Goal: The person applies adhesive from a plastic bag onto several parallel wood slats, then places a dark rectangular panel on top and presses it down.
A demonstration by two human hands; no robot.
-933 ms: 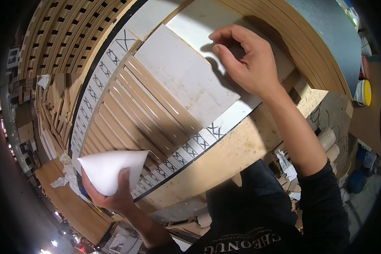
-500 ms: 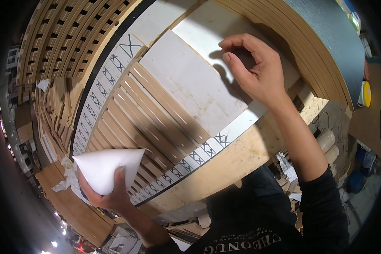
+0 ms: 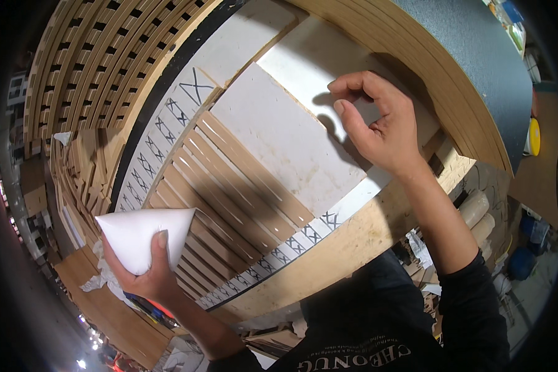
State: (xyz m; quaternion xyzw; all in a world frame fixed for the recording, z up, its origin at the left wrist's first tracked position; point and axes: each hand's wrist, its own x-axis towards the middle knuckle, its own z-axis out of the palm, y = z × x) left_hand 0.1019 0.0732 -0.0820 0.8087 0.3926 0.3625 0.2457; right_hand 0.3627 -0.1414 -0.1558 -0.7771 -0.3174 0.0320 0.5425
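Note:
My left hand (image 3: 144, 273) is wrapped round a plump white bag (image 3: 144, 234) shaped like a piping bag, thumb pressed on its near side. It hangs over the left end of a row of thin wooden slats (image 3: 229, 186), hiding some of them. White streaks run along the slats' upper faces. My right hand (image 3: 381, 124) hovers over a pale flat board (image 3: 285, 136), fingers curled and thumb apart from them, nothing between. Its shadow falls on the board. Pale strips (image 3: 297, 240) with hand-drawn black crosses border the slats at both ends.
A slatted wooden lattice (image 3: 99, 62) rises at the far left, with loose wooden strips (image 3: 93, 167) below it. At the right stands a curved stack of wooden layers (image 3: 440, 74) with a dark top (image 3: 471, 56). The bench's wooden edge (image 3: 353, 248) runs before my body.
My left hand has moved left with the white bag, uncovering more slats. The bench has shifted slightly down and right in view. My right hand keeps its curled pose, a little lower in view.

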